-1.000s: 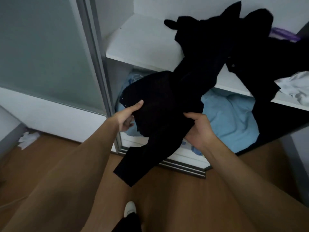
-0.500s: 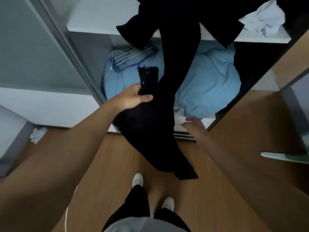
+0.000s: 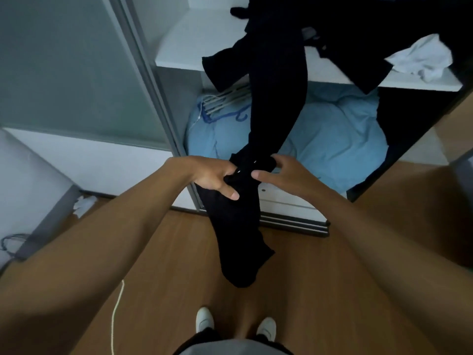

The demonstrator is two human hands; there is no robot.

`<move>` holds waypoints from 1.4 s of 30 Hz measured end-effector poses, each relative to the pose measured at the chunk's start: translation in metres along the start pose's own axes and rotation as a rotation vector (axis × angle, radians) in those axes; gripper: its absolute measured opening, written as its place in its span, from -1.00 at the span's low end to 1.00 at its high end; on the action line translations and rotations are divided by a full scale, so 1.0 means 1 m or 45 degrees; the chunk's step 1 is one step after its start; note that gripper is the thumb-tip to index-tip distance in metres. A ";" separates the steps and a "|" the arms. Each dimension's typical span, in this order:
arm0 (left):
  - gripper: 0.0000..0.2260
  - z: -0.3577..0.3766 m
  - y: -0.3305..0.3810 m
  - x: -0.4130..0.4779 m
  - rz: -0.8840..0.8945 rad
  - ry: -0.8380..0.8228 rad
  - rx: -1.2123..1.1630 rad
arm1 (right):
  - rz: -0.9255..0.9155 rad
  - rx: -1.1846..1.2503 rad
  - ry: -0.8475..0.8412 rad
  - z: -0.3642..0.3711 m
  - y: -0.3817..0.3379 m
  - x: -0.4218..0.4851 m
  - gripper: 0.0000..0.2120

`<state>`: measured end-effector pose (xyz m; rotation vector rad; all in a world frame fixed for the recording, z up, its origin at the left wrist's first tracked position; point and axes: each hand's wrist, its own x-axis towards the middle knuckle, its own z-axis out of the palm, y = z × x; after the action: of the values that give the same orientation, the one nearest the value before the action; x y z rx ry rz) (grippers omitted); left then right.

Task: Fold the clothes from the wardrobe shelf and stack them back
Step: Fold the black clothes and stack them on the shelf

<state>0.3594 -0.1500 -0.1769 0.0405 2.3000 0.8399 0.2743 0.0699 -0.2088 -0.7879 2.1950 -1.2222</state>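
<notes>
Biggest thing in my feed is the wardrobe (image 3: 163, 103), frosted sliding door from 9 to 11 o'clock and the open section from 12 to 2. The wooden floor (image 3: 307, 290) takes up the whole bottom half.

Inside, low down at about 1 o'clock, there's a big light blue bundle of bedding (image 3: 332, 144), with a few clothes hangers (image 3: 225, 103) lying on its top left corner. Above it sits the white shelf (image 3: 204, 39), and on it a heap of dark clothes (image 3: 358, 29) at 1 o'clock, plus a crumpled white garment (image 3: 422, 57) near the front edge towards 2.

The black garment (image 3: 276, 85) is what matters here: one end is on the shelf, it drapes over the front edge, runs down in front of the blue bundle to dead centre, and the free end dangles towards 6 above the floor.

Both hands are on it at centre. My left hand (image 3: 217, 176) is clamped around the fabric, thumb laid across the front. The right hand (image 3: 284, 175) pinches the cloth just beside it, fingers curled into the fabric.

Small stuff: white shoes (image 3: 204, 320) at 6, a crumpled white scrap (image 3: 83, 204) at 8.
</notes>
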 end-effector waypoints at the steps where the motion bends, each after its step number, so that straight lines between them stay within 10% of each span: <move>1: -0.87 0.004 -0.010 -0.007 -0.026 -0.013 0.008 | 0.013 -0.022 -0.050 0.009 -0.004 0.001 -0.90; 9: -0.79 0.034 -0.107 -0.078 -0.312 0.036 -0.096 | 0.078 -0.015 -0.371 0.115 -0.029 0.017 -0.48; 14: -0.81 0.044 -0.158 -0.121 -0.305 0.286 -0.294 | 0.032 0.128 -0.343 0.168 -0.078 0.033 -0.78; 21: -0.09 0.034 -0.186 -0.149 -0.209 0.560 -0.550 | -0.229 0.053 -0.322 0.181 -0.143 0.043 -0.79; 25: -0.49 0.022 -0.190 -0.151 -0.214 0.416 -0.541 | -0.242 0.118 -0.145 0.172 -0.147 0.045 -0.83; 32: -0.51 -0.006 -0.166 -0.129 -0.424 0.718 -0.067 | -0.144 0.248 0.240 0.137 -0.120 0.040 -0.76; 42: -0.70 -0.011 -0.143 -0.100 -0.492 0.477 -0.010 | -0.144 0.355 0.563 0.101 -0.103 0.018 -0.88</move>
<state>0.4570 -0.2935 -0.1948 -0.5916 2.5269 0.6963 0.3543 -0.0453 -0.1694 -0.5734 2.2567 -1.8582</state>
